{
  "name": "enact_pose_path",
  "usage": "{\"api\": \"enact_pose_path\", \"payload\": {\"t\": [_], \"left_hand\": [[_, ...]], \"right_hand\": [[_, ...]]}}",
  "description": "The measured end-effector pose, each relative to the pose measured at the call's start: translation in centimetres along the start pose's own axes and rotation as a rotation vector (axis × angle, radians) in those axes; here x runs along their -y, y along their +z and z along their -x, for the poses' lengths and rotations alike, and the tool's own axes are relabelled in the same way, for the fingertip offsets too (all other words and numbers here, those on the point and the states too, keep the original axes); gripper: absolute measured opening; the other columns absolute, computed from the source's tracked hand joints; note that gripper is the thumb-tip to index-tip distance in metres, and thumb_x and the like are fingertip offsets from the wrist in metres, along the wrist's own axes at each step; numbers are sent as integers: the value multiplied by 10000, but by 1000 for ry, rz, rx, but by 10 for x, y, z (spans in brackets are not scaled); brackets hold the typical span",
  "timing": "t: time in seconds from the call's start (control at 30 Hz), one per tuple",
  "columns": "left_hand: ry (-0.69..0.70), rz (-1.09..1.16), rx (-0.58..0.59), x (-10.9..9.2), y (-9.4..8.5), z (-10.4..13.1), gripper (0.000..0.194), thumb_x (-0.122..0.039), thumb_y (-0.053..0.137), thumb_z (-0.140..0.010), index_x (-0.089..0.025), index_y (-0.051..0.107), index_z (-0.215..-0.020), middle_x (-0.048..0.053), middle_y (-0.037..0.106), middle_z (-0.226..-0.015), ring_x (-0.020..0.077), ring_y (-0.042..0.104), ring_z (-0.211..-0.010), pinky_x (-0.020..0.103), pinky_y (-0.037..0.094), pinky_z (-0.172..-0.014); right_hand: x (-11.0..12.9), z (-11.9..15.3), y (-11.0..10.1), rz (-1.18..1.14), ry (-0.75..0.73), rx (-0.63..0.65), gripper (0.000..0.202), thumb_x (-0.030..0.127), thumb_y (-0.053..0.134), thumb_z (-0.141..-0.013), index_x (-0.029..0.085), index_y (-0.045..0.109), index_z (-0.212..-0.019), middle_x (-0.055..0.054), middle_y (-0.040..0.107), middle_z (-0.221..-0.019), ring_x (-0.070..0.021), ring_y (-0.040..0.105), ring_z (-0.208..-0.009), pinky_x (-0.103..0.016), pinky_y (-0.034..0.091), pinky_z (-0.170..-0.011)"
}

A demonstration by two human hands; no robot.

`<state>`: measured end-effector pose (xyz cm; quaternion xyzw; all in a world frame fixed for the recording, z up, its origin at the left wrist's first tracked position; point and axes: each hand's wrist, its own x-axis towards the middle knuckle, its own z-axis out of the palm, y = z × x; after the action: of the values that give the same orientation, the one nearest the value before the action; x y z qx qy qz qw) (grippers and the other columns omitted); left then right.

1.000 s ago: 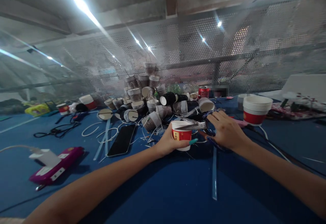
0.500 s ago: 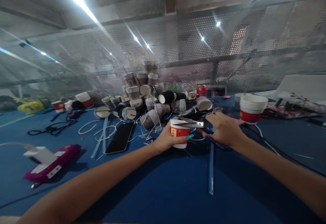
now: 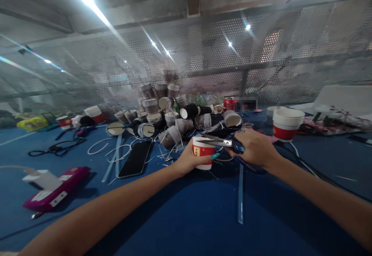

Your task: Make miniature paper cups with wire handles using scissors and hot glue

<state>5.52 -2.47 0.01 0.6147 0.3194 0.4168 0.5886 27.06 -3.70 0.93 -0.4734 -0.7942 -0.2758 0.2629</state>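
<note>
My left hand (image 3: 186, 158) is wrapped round a red and white paper cup (image 3: 205, 162), with the thumb across its front. The cup stands roughly upright near the middle of the table. In my right hand (image 3: 255, 147) is a pair of scissors (image 3: 222, 142), its handles partly hidden by the fingers. The blades point left and lie at the cup's rim, slightly parted. Whether they bite into the paper I cannot tell. Behind the cup lie several fabric-wrapped cups (image 3: 171, 136) and scraps of white cord.
A stack of paper cups (image 3: 286, 126) stands at the right. A phone (image 3: 136, 158), a purple power strip (image 3: 56, 190) and a black cable (image 3: 55, 149) lie at the left. Clear glue sticks (image 3: 240, 198) rest on the blue table. A red can (image 3: 229, 104) stands behind.
The view has shifted slightly. The scissor blades look a little closer together at the cup's rim; both hands keep their grip.
</note>
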Motion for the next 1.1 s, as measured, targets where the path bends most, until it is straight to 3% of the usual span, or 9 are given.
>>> {"api": "enact_pose_path", "payload": {"t": [0.37,0.73,1.1], "left_hand": [[-15,42,-38,6,-3,-1,562,-225,797,-523,-153,471,-976,33,628,-891,144,600,-766,299,482,-720],[123,-256,-100,11,-4,1,536,-222,756,-584,-175,402,-984,14,554,-905,124,553,-779,279,463,-719],[137,-296,-96,11,-3,1,535,-239,739,-598,-181,387,-997,14,548,-909,137,563,-795,293,473,-726]], "right_hand": [[-2,2,0,18,13,46,384,502,464,-788,163,569,-639,-62,640,-619,-181,587,-596,-264,293,-504],[5,2,-3,75,-35,90,419,520,420,-822,140,579,-748,-88,630,-712,-214,577,-714,-289,339,-620],[7,3,-3,81,-33,81,412,521,441,-802,135,580,-764,-89,618,-714,-222,564,-718,-286,323,-590]]}}
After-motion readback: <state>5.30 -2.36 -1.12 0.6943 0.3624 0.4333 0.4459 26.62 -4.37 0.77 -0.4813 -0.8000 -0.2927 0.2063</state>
